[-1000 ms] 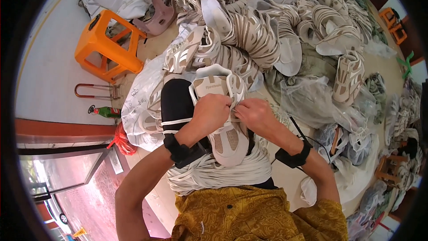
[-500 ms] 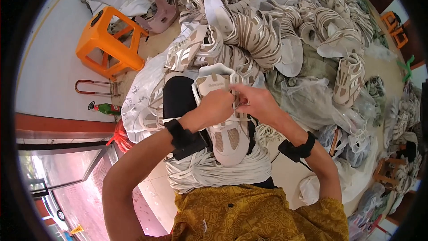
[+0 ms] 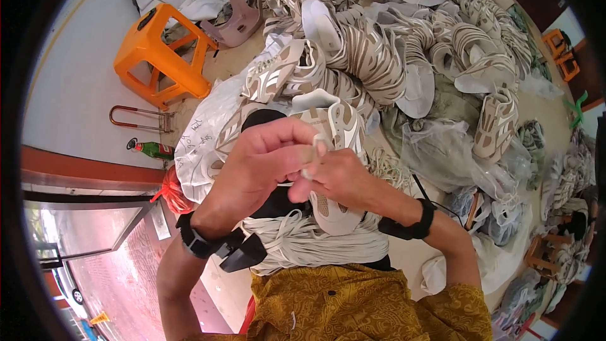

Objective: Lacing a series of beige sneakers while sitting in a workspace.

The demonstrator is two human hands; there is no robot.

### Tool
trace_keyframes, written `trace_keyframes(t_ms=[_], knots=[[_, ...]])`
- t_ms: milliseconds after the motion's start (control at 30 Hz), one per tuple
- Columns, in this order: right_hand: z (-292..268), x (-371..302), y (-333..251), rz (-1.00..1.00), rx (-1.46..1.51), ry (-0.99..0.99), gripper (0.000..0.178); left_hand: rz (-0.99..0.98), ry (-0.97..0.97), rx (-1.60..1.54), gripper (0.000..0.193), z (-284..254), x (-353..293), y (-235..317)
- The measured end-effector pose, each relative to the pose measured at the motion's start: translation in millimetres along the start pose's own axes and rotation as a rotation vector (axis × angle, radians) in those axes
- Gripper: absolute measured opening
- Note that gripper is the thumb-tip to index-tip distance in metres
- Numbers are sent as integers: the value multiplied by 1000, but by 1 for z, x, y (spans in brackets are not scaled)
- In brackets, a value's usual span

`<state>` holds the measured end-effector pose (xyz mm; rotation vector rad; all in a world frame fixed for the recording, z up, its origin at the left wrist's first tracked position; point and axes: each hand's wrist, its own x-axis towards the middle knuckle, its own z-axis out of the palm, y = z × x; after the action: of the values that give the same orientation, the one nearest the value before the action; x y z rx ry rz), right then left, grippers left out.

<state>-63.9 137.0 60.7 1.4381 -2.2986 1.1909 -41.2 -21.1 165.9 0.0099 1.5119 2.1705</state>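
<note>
A beige and white sneaker rests on my lap, its toe toward me, partly covered by my hands. Above its laced middle, my left hand pinches a short piece of off-white shoelace. My right hand meets it there, fingers closed on the same shoelace. How the shoelace runs down to the eyelets is hidden behind the fingers. A thick bundle of off-white shoelaces lies across my lap, just below the shoe's toe.
Stacked shoe uppers pile up ahead, with a finished-looking sneaker on clear plastic to the right. At left stand an orange stool and a green bottle. Black devices are strapped to my wrists.
Both hands have lifted from the sneaker's lacing and come together nearer the camera, with the shoelace between their fingers. The left hand has turned over, showing more of its palm side.
</note>
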Motion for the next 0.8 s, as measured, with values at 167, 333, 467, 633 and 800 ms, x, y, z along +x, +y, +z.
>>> trace_keyframes(t_ms=[167, 333, 467, 633, 800], knots=[[-49, -19, 62, 432, 523, 159, 10, 384, 25, -273, 26, -73, -9, -3], [-171, -96, 187, 728, 1300, 800, 16, 684, 734, -379, 26, -244, -85, -23], [-274, -173, 235, 602, 1249, 848, 18, 721, 813, -363, 28, -383, -168, -38], [-376, -259, 254, 505, 1052, 988, 19, 846, 1142, -349, 30, -460, -260, -6], [-420, -267, 234, 601, 831, 931, 20, 660, 1132, 361, 31, -453, -261, 6]])
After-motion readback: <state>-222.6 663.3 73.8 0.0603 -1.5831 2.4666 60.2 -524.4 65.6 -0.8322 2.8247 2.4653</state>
